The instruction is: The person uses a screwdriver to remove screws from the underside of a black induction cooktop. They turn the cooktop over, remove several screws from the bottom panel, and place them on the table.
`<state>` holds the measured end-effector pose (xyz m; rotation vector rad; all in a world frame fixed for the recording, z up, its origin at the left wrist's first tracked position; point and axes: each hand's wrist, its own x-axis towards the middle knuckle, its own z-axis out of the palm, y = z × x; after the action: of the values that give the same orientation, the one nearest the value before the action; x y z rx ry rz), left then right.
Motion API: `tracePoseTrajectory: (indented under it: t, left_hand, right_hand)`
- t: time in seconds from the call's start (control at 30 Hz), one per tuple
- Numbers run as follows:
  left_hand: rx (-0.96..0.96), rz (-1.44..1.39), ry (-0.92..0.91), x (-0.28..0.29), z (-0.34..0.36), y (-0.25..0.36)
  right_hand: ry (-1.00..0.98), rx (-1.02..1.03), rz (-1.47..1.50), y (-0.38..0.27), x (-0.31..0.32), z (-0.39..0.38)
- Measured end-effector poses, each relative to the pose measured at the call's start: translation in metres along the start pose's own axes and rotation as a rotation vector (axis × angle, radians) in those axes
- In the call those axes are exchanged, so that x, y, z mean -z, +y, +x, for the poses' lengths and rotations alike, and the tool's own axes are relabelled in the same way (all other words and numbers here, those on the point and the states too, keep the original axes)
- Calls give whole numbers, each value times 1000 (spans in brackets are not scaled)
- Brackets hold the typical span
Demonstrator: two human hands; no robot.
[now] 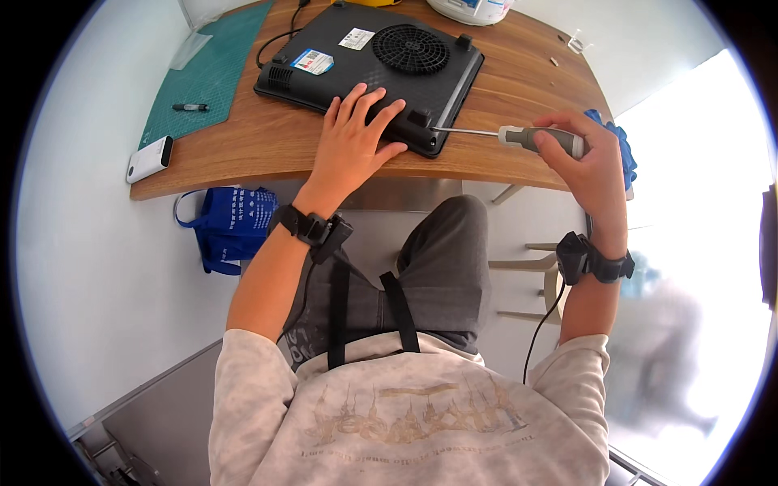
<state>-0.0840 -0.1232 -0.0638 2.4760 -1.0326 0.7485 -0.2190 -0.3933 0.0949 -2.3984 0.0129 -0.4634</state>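
Observation:
A black induction cooker (442,97) lies bottom side up on the wooden table, its round fan grille (411,49), feet and stickers facing me. My left hand (350,144) rests on its near edge with the fingers spread, holding nothing. In my right hand (590,154) is a screwdriver (515,136) with a grey and beige handle, gripped from the right. The shaft lies nearly level and points left. Its tip meets the cooker's near right corner, beside a foot and a small hole; whether it sits in a screw cannot be told.
On the wooden table (527,97), a green cutting mat (203,81) bears a black marker (190,107). A white power bank (150,159) lies at the left edge. A white tub (472,10) stands behind the cooker, blue cloth (622,150) at the right edge. Below hangs a blue bag (231,231).

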Motion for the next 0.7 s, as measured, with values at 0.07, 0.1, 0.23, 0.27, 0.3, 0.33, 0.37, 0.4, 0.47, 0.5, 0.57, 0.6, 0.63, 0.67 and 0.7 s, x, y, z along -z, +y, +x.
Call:
tracePoseTrajectory:
  t: [0.07,0.1,0.23,0.27,0.3,0.33,0.37,0.4,0.47,0.5,0.57,0.6,0.63,0.67,0.7]
  left_hand:
    - [-3,13,4,-1,-1,1]
    - [-4,20,7,-2,-1,1]
    - [4,24,10,-4,-3,3]
    - [5,19,12,-4,-3,3]
    - [6,14,14,-3,-3,3]
    - [9,12,10,-3,-3,3]
    - [13,11,7,-2,-3,3]
    - [18,11,3,-2,-3,4]
    - [20,4,1,-1,-2,5]
    - [21,0,0,-2,-2,5]
    - [23,-1,6,-3,-3,4]
    - [23,-2,9,-3,-3,4]
    - [21,-1,10,-3,-3,3]
    - [20,0,11,-3,-3,3]
    - [19,1,13,-3,-4,2]
  right_hand:
    - [12,-18,-13,-2,0,0]
    - [11,-8,-24,-1,-1,0]
    - [14,49,-41,9,-11,9]
    - [15,68,-40,10,-13,11]
    - [13,60,-46,9,-15,13]
    - [12,53,-52,8,-16,14]
    - [9,48,-56,7,-18,16]
    - [6,42,-62,7,-18,17]
    - [-2,31,-75,9,-17,18]
    - [-5,27,-78,9,-17,19]
    - [-10,17,-83,9,-17,19]
    - [-7,28,-77,10,-17,20]
    - [-4,38,-72,11,-18,21]
    - [-2,49,-66,12,-18,22]
    - [3,43,-69,13,-19,23]
